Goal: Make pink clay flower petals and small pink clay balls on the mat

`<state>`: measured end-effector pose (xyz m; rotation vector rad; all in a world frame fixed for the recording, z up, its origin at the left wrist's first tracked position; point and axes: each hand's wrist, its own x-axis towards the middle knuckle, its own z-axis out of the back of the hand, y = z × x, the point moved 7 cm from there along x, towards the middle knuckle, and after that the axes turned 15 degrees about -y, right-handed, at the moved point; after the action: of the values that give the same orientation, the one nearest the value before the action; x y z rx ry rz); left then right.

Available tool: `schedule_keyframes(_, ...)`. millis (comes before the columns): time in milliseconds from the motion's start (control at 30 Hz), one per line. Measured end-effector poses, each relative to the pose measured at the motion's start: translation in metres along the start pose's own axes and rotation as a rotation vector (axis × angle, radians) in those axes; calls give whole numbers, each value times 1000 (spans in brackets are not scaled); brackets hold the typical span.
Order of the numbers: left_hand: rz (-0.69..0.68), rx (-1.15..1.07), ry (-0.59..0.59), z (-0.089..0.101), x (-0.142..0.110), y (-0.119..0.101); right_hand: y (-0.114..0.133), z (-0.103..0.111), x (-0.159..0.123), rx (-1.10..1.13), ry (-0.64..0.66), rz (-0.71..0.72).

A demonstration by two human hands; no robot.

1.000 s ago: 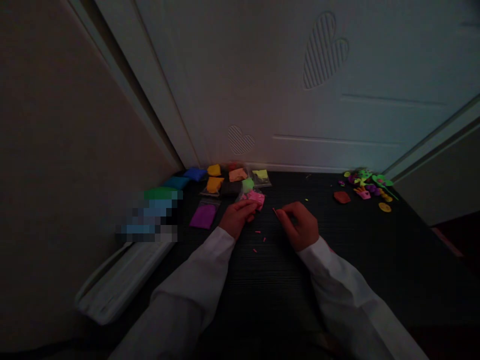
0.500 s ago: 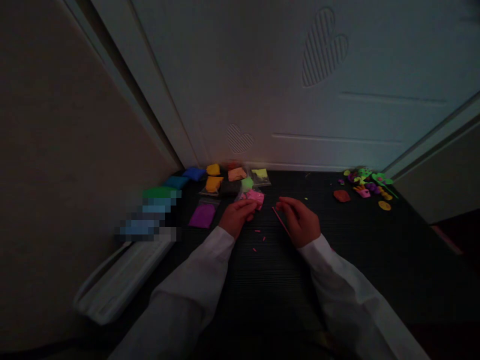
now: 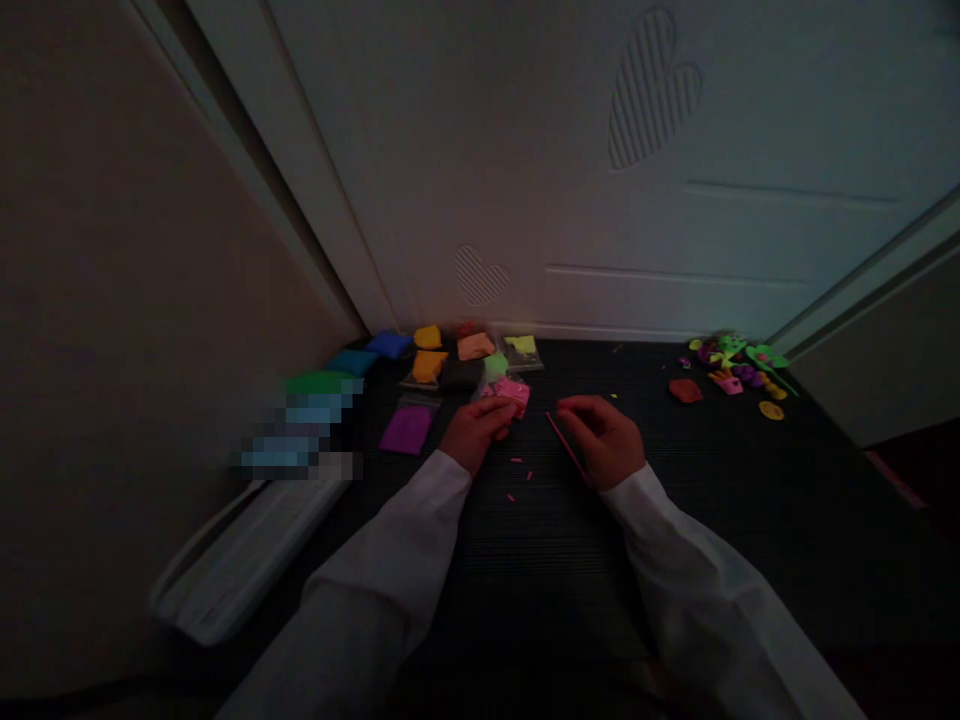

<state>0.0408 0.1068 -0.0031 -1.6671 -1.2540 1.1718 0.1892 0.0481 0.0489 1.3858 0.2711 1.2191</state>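
Note:
The scene is dim. My left hand (image 3: 474, 432) lies curled on the dark ribbed mat (image 3: 540, 560), its fingertips against a pink clay packet (image 3: 511, 392). My right hand (image 3: 606, 440) is closed in a pinch near a thin pink strand (image 3: 566, 448) that runs slantwise along its left side. A few tiny pink crumbs (image 3: 519, 474) lie on the mat between my hands. Both arms wear white sleeves.
Small bags of coloured clay, purple (image 3: 406, 428), orange (image 3: 427, 366), blue (image 3: 388, 345) and green (image 3: 321, 383), lie at the back left. Finished clay shapes (image 3: 733, 368) cluster at the back right. A white door (image 3: 600, 170) stands behind. A white tray (image 3: 240, 560) lies front left.
My right hand has shifted slightly right and the thin pink strand now shows at fuller length beside it. My left hand has stayed by the pink packet.

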Motion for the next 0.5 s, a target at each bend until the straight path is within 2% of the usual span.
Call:
schedule_keyframes(133,8,8,-2,0,0,1,0,2,1,-28,-7,-27)
schedule_keyframes(333,9,6,-11,0,0,0,-3,6,3,-18,-94,-69)
schedule_keyframes(500,14,13,-19,0,-1,-1,0,3,2,16,-14,-66)
